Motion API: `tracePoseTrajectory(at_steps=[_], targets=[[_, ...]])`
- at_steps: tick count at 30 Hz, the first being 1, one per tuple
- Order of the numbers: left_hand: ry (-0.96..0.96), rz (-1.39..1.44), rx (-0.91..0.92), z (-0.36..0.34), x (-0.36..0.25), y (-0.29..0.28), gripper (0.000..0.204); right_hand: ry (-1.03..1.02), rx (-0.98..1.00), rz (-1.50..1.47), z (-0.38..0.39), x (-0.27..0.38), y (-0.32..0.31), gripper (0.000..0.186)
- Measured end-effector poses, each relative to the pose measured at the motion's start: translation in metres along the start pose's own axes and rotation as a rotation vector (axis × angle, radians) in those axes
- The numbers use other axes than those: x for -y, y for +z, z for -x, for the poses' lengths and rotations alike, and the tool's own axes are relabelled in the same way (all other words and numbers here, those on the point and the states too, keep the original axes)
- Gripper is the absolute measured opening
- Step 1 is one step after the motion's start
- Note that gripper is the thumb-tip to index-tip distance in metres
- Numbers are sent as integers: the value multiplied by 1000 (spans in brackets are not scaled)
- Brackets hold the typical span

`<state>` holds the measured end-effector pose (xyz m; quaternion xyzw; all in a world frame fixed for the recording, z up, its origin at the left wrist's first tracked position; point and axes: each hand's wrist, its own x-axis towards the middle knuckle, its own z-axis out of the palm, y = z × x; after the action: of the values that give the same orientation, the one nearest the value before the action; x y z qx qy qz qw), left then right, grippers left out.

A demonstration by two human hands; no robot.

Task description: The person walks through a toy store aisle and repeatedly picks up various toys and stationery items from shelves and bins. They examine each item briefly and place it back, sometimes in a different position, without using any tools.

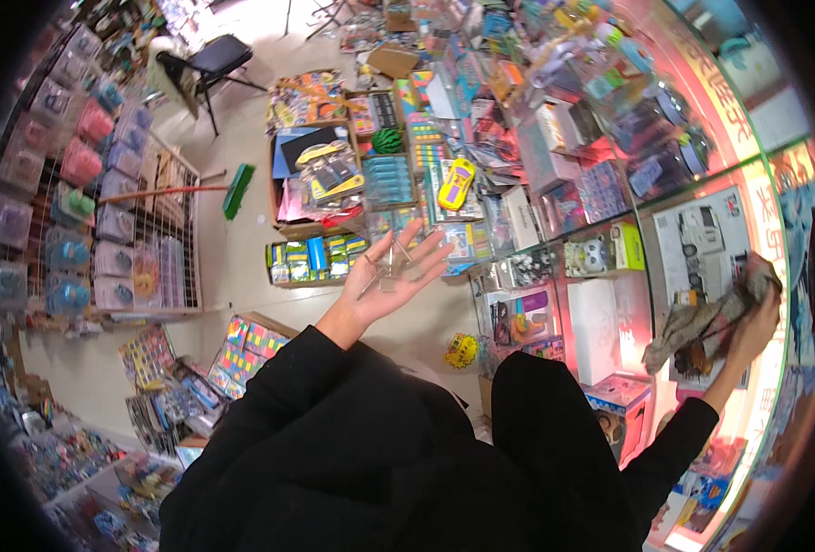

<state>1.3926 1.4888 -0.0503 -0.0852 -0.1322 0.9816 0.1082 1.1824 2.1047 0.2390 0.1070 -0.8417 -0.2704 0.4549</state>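
My left hand is held out palm up, its fingers stretched apart. Across the palm and fingers lie a few thin, shiny metal pieces; their exact kind is too small to make out. At the right, my right hand grips a crumpled grey-brown cloth. The cloth hangs over a glass shelf unit, in front of a white box with a truck picture on it. Part of that picture is hidden by the cloth.
Cartons of toys and a yellow toy car lie ahead. A green broom and a black folding chair are at the far left. A wire rack holds packaged goods. A yellow sticker is on the floor.
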Motion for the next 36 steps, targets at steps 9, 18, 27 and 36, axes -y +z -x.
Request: tracePoseTrajectory(at_steps=[9,18,27,36], targets=[[224,-100,8,40,-36,-17,41,322,536,-455,-38,-72,52,64],[368,18,-297,78,-82,-37,35,315,527,127,-45,2,10,64],[285,-57,-279,109,-116,-70,36,-86,555,-1430,5,420,-130,43],[295,-231,-205,127,-103,-88,27,-780,1200,-2007,38,682,-263,23]])
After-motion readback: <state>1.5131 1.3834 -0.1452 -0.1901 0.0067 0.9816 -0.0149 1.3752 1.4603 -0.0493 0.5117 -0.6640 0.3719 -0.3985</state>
